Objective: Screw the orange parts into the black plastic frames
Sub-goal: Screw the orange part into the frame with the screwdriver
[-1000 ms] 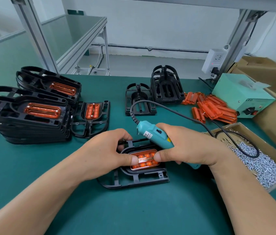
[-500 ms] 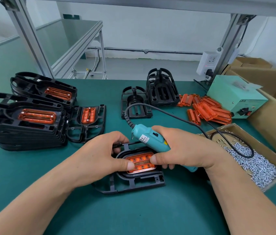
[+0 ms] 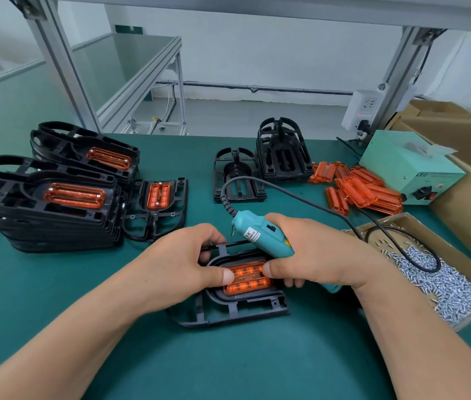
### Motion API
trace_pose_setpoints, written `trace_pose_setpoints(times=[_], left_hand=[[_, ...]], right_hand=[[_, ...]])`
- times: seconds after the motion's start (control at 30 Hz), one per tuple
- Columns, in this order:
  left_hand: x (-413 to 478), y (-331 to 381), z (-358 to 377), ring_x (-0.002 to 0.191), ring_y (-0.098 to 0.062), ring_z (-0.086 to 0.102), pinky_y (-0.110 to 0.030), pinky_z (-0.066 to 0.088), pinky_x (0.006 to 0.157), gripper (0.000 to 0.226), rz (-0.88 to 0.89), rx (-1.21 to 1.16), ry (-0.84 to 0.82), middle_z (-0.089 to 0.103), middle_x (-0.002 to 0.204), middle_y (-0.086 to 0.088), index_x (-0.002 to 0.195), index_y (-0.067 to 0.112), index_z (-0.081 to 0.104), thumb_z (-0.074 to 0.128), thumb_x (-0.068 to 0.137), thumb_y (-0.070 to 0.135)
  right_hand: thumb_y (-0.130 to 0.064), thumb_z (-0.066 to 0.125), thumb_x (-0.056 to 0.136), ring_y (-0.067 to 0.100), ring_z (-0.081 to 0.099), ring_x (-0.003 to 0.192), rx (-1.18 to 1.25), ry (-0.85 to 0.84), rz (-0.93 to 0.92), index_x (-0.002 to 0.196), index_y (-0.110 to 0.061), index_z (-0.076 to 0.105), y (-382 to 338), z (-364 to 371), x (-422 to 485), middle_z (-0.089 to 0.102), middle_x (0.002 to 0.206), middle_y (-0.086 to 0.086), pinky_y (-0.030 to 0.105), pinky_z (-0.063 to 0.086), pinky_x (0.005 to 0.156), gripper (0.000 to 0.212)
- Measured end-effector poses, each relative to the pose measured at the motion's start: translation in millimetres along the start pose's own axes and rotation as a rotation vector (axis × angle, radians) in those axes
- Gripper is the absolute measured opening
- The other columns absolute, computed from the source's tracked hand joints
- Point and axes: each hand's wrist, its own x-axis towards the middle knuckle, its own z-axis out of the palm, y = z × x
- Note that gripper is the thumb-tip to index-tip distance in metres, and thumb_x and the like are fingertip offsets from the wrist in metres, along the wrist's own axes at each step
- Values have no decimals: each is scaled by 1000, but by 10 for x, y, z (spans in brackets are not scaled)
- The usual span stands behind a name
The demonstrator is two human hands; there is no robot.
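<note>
Lying flat on the dark green table mat (image 3: 228, 368), nearest the person, a black plastic frame (image 3: 228, 308) carries an orange translucent part (image 3: 247, 281) seated in its oval recess. The left hand (image 3: 182, 264) grasps this frame: its thumb presses the part's left end while the other fingers curl over the frame's far edge. The right hand (image 3: 315, 261) has its fingers wrapped round a teal electric screwdriver (image 3: 260, 235), and its thumb tip rests on the part's right end. The tool slants up and to the left; its bit is hidden under the hand.

A black cord (image 3: 300, 200) arcs from the tool's rear end, crosses the mat and loops over an open cardboard box of small silver screws (image 3: 445, 281) at the right.

Farther left stands a tall stack of black frames with orange parts fitted (image 3: 55, 203), with a single fitted frame (image 3: 156, 206) lying just beside it. Beyond the hands, near the middle, an empty black frame (image 3: 237, 180) lies flat, and a short stack of empty frames (image 3: 282, 153) sits just behind it to the right. Right of these is a heap of loose orange parts (image 3: 364, 189), next to a pale green power box (image 3: 407, 166). Behind the box, a white wall socket (image 3: 364, 108) hangs on an aluminium post.
</note>
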Motion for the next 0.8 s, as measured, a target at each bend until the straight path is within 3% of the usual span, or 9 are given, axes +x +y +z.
trace_pose_setpoints(times=[0.17,0.33,0.5,0.63,0.8], left_hand=[[-19,25,-25,83,-4,64,-33,56,77,32,47,30,-30,68,92,14,106,50,62,81,80,53],[-46,21,-31,94,-1,64,-34,55,85,25,105,24,-59,69,100,19,110,51,62,74,88,49],[-57,38,-41,96,2,64,-34,55,88,25,112,43,-64,67,103,24,110,53,63,73,88,52],[-90,81,-38,103,10,56,-28,50,93,48,90,119,-55,59,109,30,117,55,59,74,75,72],[-91,176,-20,99,4,54,-31,50,88,40,101,198,-2,59,102,23,104,48,58,81,75,63]], right_hand=[[-37,79,85,20,76,66,-11,-25,19,111,-46,51,-4,-17,-18,77,82,2,33,63,58,39],[-35,78,88,20,78,68,23,-32,35,117,-38,53,-13,-38,-43,78,84,1,32,64,59,38],[-30,76,92,18,77,63,67,156,26,113,-38,55,-21,-88,-18,79,78,-1,24,59,55,30],[-29,79,86,29,76,66,438,403,-70,117,-27,62,-28,-192,-58,77,83,9,31,58,54,35],[-20,76,88,26,65,60,900,650,-314,115,-15,64,-56,-376,-191,69,82,13,28,50,49,30]])
